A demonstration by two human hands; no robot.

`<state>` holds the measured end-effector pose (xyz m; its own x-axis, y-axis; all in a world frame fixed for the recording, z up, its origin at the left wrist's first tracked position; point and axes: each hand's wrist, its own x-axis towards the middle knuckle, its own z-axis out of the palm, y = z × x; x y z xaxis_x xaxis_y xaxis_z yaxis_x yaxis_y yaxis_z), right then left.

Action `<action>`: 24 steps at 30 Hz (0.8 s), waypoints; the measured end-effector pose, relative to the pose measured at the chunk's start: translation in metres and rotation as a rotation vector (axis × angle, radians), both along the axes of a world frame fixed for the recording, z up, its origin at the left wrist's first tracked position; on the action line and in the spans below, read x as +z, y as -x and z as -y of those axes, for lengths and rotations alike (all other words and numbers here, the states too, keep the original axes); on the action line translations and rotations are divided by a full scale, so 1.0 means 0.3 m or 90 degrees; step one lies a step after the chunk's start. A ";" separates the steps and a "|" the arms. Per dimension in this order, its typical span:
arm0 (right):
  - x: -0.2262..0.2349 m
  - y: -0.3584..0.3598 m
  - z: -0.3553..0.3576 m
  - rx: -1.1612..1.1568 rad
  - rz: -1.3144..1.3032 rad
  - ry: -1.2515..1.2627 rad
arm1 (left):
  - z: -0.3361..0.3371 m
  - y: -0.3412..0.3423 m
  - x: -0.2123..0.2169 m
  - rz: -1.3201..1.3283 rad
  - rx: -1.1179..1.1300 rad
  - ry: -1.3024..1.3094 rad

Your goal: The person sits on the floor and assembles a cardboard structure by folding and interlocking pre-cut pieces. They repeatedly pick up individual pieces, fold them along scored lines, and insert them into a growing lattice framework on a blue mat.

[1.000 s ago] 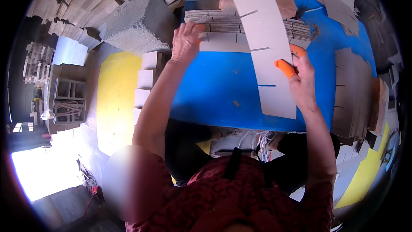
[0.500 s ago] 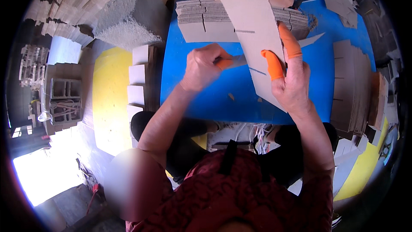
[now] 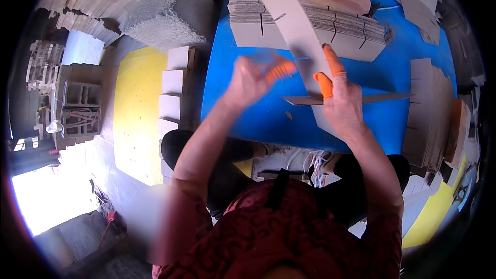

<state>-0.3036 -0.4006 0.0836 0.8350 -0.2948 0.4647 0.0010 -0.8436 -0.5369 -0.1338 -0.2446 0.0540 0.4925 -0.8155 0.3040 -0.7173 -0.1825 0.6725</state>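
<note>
Cardboard covers most of the blue table [image 3: 248, 113], which serves as the landmark for everything else. Above its middle, the right hand [image 3: 343, 106] grips a long slotted cardboard strip [image 3: 294, 26] that slants up and away from the person, with 2 orange finger covers [image 3: 330, 70] pressed against it. A second, thinner cardboard strip [image 3: 382, 97] sits crosswise through the first, just beside the right hand's fingers. The left hand [image 3: 253, 75] hovers over the table's left half, blurred, with 1 orange finger cover [image 3: 281, 70] showing; whether it holds anything I cannot tell. At the table's far edge lies a stack of slotted cardboard sheets [image 3: 356, 33]. More cardboard piles [image 3: 429, 113] rest on the table's right side. Off the table's left edge stands a row of pale blocks [image 3: 173, 82], and beyond its far left corner sits a grey concrete block [image 3: 165, 13].
</note>
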 end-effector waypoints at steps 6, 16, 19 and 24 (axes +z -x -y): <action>0.016 0.021 0.017 -0.025 -0.066 0.006 | 0.130 -0.276 -0.024 0.324 0.248 -0.010; 0.006 0.042 0.028 0.021 -0.008 -0.021 | 0.081 -0.196 0.037 0.105 0.092 -0.016; 0.003 0.048 0.024 0.045 0.020 -0.002 | 0.060 -0.099 0.062 0.003 0.051 -0.009; 0.012 0.055 -0.010 0.084 0.023 0.021 | 0.021 0.004 0.092 -0.088 0.025 0.009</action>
